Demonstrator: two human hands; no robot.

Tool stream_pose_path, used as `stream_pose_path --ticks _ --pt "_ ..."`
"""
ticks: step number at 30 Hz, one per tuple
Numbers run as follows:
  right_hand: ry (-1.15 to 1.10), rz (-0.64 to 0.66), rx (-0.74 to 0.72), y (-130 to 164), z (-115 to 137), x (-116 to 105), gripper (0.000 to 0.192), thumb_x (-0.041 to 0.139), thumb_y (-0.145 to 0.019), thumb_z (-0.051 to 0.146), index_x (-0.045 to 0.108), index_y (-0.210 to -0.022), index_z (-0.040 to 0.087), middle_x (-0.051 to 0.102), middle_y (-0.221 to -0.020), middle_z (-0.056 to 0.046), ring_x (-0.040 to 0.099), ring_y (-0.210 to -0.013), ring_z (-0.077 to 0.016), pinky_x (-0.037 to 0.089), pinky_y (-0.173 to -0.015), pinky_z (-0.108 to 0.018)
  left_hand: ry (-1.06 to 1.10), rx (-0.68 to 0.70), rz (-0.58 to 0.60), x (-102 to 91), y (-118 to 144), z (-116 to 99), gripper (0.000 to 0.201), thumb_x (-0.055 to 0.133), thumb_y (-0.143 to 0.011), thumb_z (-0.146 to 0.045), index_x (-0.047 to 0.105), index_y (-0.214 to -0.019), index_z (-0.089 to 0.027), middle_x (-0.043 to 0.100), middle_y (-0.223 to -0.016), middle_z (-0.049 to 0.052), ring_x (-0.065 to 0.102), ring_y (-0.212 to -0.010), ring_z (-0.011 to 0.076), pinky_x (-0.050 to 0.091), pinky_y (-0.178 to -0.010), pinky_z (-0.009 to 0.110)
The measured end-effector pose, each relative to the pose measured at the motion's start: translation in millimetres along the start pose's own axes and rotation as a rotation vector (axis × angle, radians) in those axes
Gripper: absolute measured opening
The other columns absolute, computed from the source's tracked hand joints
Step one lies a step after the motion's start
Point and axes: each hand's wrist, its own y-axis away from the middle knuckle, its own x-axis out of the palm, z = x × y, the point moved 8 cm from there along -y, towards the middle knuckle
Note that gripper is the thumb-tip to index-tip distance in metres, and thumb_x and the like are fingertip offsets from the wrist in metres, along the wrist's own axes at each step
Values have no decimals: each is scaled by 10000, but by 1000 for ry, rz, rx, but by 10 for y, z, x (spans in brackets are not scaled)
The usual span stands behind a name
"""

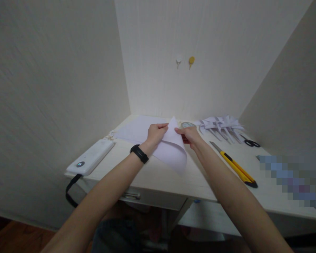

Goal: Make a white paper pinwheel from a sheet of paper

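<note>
Forearms: 2 bare forearms enter from the bottom edge of the frame and converge at centre; a black wristband (139,154) circles the left wrist.
Left hand (156,133): centre of frame, fingers curled and pressed onto the upper left edge of the folded paper, pinching it.
Right hand (190,136): just right of centre, thumb and fingers closed on the paper's upper right edge, pinching it near the raised tip.
Folded paper (172,151): white sheet at centre, held between both hands; its tip points up, its lower fold curves down toward the near edge of the desk.
Flat sheets (133,130): white paper lying on the desk behind and left of the left hand.
Desk (160,175): pale surface across the middle of the frame, set into a corner of light walls.
White device (91,157): rounded oblong at centre left on the desk corner, with a black strap hanging over the edge.
Utility knife (235,166): yellow and black, right of centre, lying diagonally beside the right forearm.
Folded paper shapes (221,126): cluster of pointed white pieces, upper right of the desk.
Scissors (250,142): black handles, just right of the cluster.
Round object (187,124): small disc behind the right hand; details too small to tell.
Wall hooks (184,61): 1 white, 1 yellow, upper centre.
Blurred patch (292,179): pixelated area at right.
</note>
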Motion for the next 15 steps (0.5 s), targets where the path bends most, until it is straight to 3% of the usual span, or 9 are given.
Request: stream_pose_path --ticks 7,15 --pt "-66 -11 -4 29 -6 45 186 754 -680 236 586 -613 191 664 -655 -31 579 -535 -148 456 -488 -269 6 6 -33 -49 -30 -4 253 733 -728 -187 790 -972 -156 761 -1054 124 672 -1036 259 517 -911 359" --pt "-107 -15 -53 -26 -8 39 195 761 -613 236 574 -566 205 653 -626 -16 563 -527 -154 436 -468 -272 65 -39 -39 -51 -18 -3 299 743 -692 -180 772 -985 -127 759 -1007 139 688 -908 228 522 -852 344"
